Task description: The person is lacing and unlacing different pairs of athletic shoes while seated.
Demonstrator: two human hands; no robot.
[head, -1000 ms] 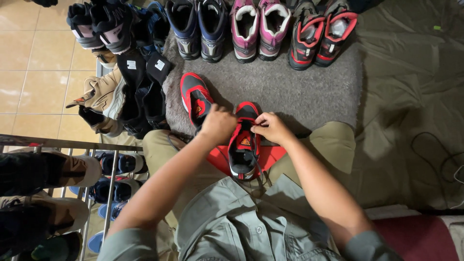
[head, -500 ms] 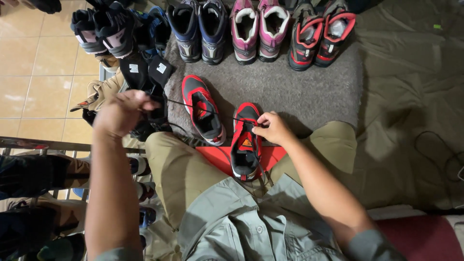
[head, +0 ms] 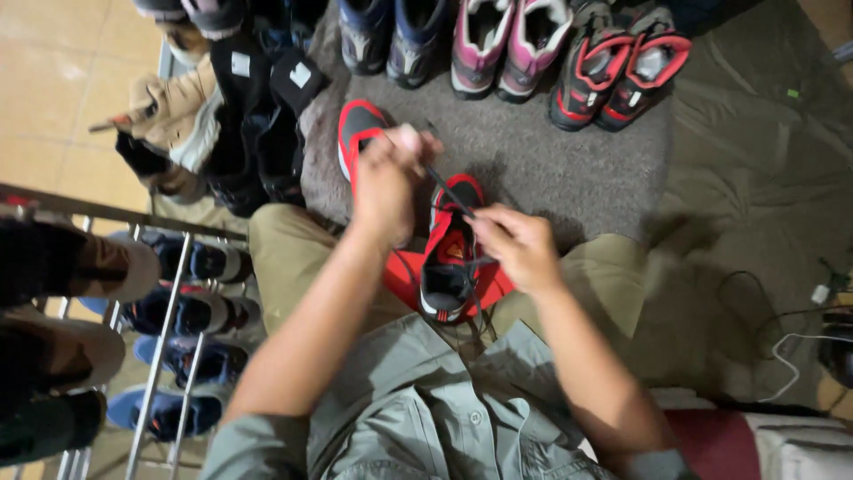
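A red and black shoe rests between my knees on a red sheet. Its mate lies on the grey mat just beyond, partly hidden by my left hand. My left hand pinches the black lace above the shoe and holds it taut. My right hand grips the same lace lower down, close to the shoe's eyelets.
Pairs of shoes line the mat's far edge: blue, pink, red and black. Tan and black boots pile up at the left. A metal shoe rack stands at my left. Cables lie at the right.
My left hand had pulled the lace far out to the left; it has swung back over the shoe. My right hand stays at the shoe.
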